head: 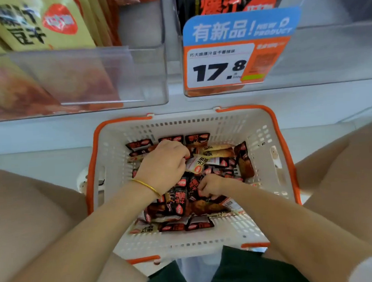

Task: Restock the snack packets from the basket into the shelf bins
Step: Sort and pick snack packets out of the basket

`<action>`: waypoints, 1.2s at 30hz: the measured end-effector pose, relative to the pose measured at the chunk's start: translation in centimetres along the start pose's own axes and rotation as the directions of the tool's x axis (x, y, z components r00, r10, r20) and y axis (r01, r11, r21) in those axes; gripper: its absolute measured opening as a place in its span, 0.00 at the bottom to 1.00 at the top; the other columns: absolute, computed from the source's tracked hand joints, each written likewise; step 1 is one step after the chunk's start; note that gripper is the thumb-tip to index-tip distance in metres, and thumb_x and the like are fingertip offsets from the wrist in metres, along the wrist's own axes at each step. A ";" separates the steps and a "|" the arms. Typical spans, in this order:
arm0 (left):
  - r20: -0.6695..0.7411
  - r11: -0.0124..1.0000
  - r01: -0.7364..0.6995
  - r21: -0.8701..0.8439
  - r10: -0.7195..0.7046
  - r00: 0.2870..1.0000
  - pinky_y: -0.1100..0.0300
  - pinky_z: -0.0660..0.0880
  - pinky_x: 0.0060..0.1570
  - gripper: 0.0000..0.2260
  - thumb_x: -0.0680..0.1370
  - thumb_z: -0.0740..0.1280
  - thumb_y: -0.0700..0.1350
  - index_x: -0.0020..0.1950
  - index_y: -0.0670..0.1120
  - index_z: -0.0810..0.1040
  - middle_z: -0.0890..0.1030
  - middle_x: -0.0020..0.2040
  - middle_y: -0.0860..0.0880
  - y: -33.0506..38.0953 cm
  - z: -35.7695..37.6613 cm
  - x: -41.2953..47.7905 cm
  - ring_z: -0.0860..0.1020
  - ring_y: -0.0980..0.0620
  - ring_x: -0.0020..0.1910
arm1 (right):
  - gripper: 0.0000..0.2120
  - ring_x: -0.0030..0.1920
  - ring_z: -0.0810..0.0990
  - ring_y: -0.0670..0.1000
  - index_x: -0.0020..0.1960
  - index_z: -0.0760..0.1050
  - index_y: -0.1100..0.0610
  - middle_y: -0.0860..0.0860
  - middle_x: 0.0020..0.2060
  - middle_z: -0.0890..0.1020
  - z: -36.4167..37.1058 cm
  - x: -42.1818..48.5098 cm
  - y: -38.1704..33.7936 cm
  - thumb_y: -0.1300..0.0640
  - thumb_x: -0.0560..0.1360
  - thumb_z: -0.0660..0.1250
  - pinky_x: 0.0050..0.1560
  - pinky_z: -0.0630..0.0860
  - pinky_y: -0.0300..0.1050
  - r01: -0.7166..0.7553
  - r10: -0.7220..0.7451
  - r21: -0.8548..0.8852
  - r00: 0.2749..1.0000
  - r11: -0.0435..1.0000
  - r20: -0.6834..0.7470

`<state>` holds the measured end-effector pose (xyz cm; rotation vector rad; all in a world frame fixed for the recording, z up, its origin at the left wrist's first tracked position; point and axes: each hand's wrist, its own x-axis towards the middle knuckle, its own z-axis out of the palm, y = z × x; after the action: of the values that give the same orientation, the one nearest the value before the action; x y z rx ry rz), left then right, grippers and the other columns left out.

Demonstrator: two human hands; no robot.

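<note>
Snack packets (177, 206) heaped in a white basket (264, 136) with an orange rim, both my hands inside.
My left hand (163, 163), a gold bracelet (146, 185) on its wrist, is at the heap's 11 o'clock, fingers curled round a pale beige packet (196, 164). My right hand (211, 184), near the centre, pinches a dark packet (193, 186) with tightly curled fingers. Two clear shelf bins stand beyond the basket, a left bin (91, 81) at 11 o'clock and a right bin (327, 53) at 1 o'clock with a price tag (220, 65) reading 17.8.

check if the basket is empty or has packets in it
Not empty: snack packets cover much of the basket floor, with the left hand and right hand gripping some.
</note>
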<state>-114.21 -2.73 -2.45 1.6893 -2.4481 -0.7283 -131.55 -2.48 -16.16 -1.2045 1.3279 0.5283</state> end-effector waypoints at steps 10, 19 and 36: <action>0.280 0.963 0.194 -0.186 -0.137 0.950 0.63 0.65 0.63 0.28 0.76 0.69 0.49 0.73 0.48 0.63 0.68 0.71 0.49 1.8 0.3 0.3 0.68 0.51 0.68 | 0.14 0.54 0.75 0.46 0.59 0.77 0.57 0.47 0.55 0.77 -10.0 -12.6 -4.2 0.68 0.79 0.59 0.56 0.74 0.40 0.399 -0.386 -0.025 0.900 0.917 0.201; -0.101 0.805 0.062 -0.591 -0.150 0.983 0.71 0.71 0.38 0.07 0.72 0.72 0.43 0.48 0.49 0.77 0.80 0.42 0.54 7.9 -6.4 -1.3 0.76 0.65 0.38 | 0.17 0.48 0.82 0.54 0.56 0.73 0.62 0.60 0.53 0.78 -11.6 -22.8 -2.5 0.57 0.69 0.71 0.49 0.81 0.53 0.614 -0.598 0.453 0.776 0.647 -0.199; -0.660 0.996 -0.035 0.077 0.077 0.747 0.52 0.64 0.59 0.18 0.77 0.59 0.51 0.57 0.40 0.76 0.78 0.54 0.41 12.5 -22.7 4.7 0.73 0.41 0.58 | 0.10 0.29 0.76 0.44 0.36 0.73 0.53 0.46 0.28 0.80 -23.2 -35.0 -8.9 0.59 0.74 0.68 0.28 0.69 0.33 0.772 -0.346 0.180 0.463 0.610 -0.816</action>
<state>-119.45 -11.06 21.95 1.5220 -1.9952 -0.0041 -142.64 -14.73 23.45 -1.3189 1.4049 -0.9231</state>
